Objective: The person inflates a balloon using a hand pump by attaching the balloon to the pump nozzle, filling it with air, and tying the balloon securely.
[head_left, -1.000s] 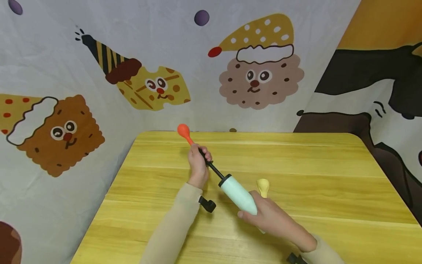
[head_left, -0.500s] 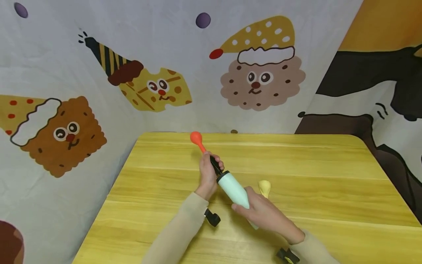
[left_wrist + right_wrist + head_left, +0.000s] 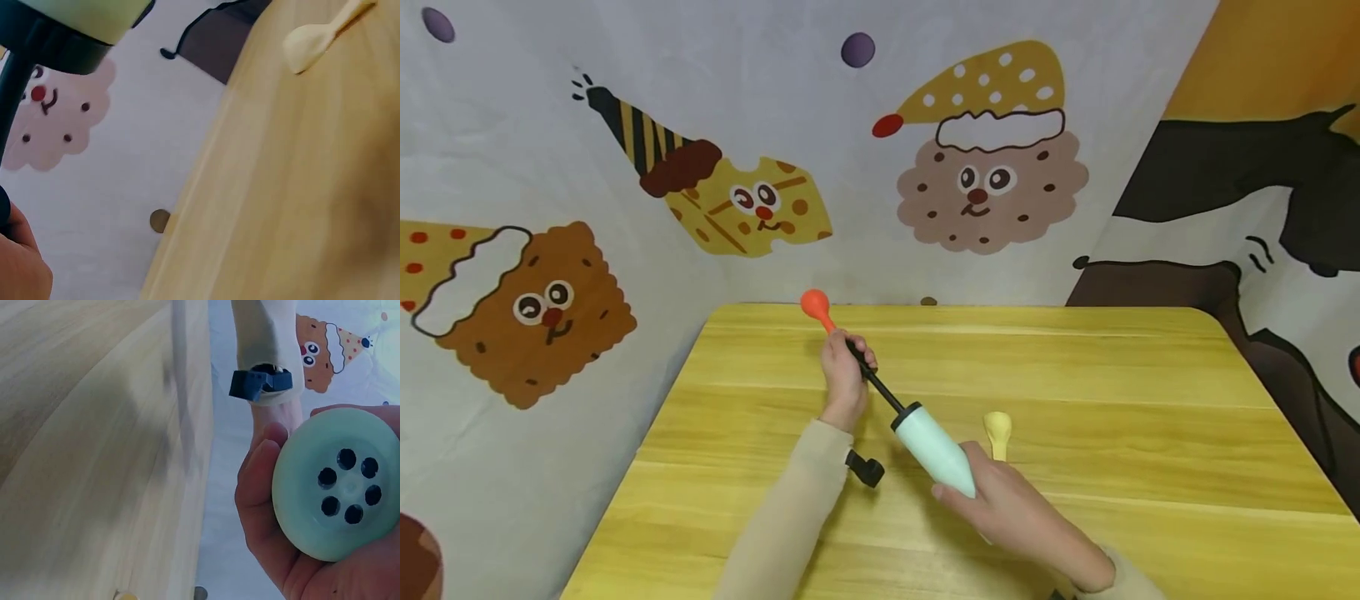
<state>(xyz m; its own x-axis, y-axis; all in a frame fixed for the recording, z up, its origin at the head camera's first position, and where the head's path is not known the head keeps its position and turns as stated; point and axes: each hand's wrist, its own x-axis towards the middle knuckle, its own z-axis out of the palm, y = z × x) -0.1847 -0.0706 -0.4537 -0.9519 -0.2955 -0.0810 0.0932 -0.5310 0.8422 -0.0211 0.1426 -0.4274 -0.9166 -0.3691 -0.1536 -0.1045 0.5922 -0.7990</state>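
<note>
Mint-green cylindrical pump (image 3: 934, 448), gripped by the right hand (image 3: 1018, 508), has a black rod (image 3: 886, 392) whose end the left hand (image 3: 844, 371) clasps beside a red bulb-shaped balloon (image 3: 815, 304).

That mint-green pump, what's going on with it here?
A person's right hand grips the body of the mint-green pump, while their left hand holds its black end, with a red balloon beyond. A black rod shows in between. A yellow balloon lies on the wooden table.
</note>
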